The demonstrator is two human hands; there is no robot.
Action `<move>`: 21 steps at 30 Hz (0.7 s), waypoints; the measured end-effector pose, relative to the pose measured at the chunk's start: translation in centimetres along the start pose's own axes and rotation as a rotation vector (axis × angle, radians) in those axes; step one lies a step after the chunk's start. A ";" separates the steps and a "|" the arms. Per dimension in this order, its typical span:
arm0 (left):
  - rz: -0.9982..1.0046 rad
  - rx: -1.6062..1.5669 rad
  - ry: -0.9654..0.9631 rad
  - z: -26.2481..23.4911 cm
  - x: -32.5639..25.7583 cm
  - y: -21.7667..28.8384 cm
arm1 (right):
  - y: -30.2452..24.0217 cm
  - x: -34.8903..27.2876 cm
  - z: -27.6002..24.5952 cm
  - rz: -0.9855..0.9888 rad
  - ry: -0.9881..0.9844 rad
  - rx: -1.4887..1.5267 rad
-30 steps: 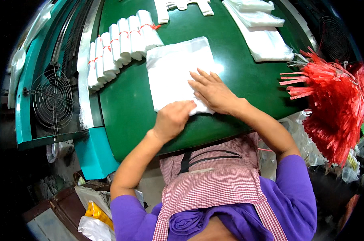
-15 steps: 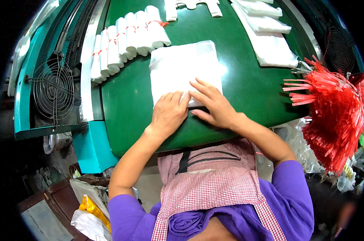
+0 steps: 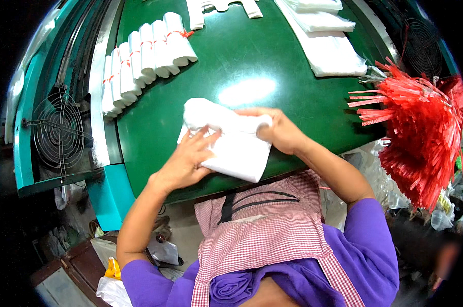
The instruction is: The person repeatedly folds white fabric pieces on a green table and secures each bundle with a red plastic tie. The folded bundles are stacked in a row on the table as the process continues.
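A stack of white plastic bags [image 3: 236,153], its far part folded over into a thick roll, is tilted between my two hands near the front edge of the green table. My left hand [image 3: 188,159] grips its left side, fingers spread over the fold and thumb by the near edge. At the right end of the fold, my right hand [image 3: 282,132] is closed around the bags, fingers behind and thumb in front. Several white bag rolls [image 3: 147,53] tied with red strips lie in a row at the far left.
More flat white bags [image 3: 339,53] are stacked at the far right of the green table [image 3: 241,66]. A bundle of red plastic strips [image 3: 415,133] hangs at its right edge. White bags with cut-out handles [image 3: 224,6] lie at the far edge. A wire fan guard [image 3: 61,130] stands left.
The flat stack has been lifted, turned and folded over toward me. My hands have moved apart, from resting on its near edge to gripping its two sides.
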State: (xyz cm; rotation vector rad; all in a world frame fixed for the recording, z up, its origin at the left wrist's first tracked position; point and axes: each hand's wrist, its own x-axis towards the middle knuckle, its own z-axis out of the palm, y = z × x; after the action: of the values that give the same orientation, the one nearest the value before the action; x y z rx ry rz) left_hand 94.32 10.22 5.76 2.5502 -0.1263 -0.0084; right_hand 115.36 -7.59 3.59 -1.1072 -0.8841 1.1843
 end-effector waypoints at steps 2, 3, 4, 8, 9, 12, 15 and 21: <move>-0.096 -0.064 -0.043 -0.8 0.5 -0.2 | 0.2 -1.0 -0.1 -0.223 -0.267 -0.558; -0.107 0.002 -0.040 -0.9 0.9 -0.1 | 0.8 -1.0 0.0 -0.405 -0.296 -0.783; -0.118 0.069 -0.037 -0.8 1.4 0.1 | 0.8 -0.8 -0.5 -0.439 -0.330 -0.912; 0.129 0.450 0.197 -2.6 4.6 1.5 | -0.7 2.4 -3.8 -0.531 -0.476 -1.310; 0.173 0.513 0.248 -3.9 5.8 1.9 | -1.0 2.8 -4.2 -0.536 -0.502 -1.319; 0.046 0.369 -0.009 -4.3 6.6 1.2 | -1.5 1.9 -3.9 -0.435 -0.569 -1.231; -0.030 0.275 -0.106 -1.6 4.7 0.6 | -2.4 -0.8 -3.6 -0.210 -0.490 -1.023; -0.127 0.282 -0.022 1.8 3.0 5.3 | -4.5 -3.9 2.1 -0.164 -0.178 -1.265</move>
State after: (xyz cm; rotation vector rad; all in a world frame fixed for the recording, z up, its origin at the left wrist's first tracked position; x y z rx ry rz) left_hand 96.76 4.56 7.24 2.8367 0.0294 -0.0729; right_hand 113.72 -11.13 8.60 -1.8553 -1.9313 0.4940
